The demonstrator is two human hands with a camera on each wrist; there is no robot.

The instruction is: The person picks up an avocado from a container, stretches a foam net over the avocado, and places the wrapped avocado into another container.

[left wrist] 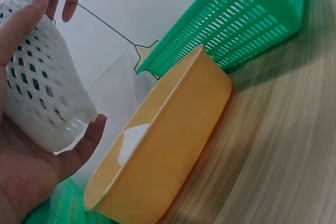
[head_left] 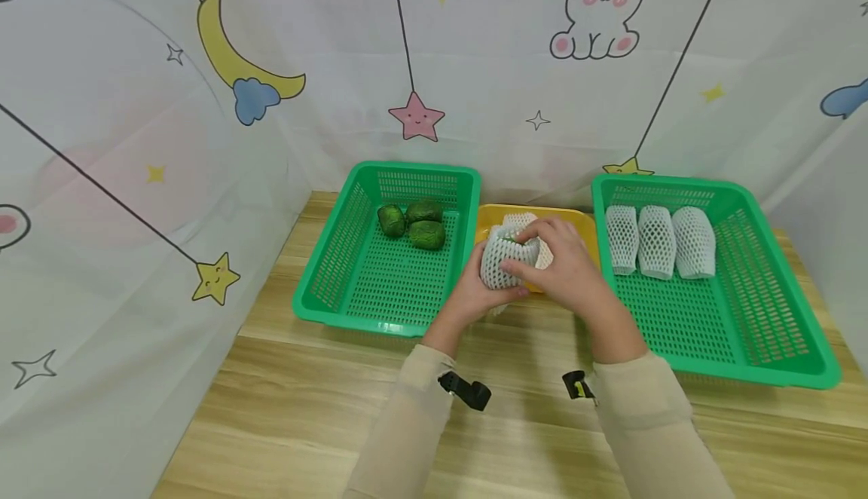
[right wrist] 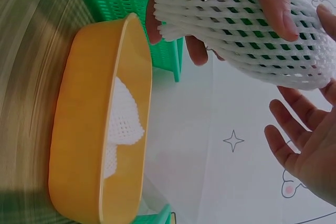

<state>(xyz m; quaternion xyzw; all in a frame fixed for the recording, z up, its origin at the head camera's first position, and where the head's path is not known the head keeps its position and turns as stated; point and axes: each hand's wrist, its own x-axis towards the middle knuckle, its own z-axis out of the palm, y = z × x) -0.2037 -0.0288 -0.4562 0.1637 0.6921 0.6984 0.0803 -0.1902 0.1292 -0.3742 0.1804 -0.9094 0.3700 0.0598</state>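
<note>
Foam sleeve [head_left: 498,264], white, netted; green fruit [left wrist: 35,84] shows through its mesh. Left hand [head_left: 476,292] curls round the sleeve's side, which lies against the palm; right hand [head_left: 573,269] pinches its upper end between thumb and finger. Location: above the near edge of the yellow tub [left wrist: 173,129], between two green baskets [head_left: 380,292].

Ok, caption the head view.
Left hand and right hand hold a tubular white foam-net sleeve with a green item inside.
</note>
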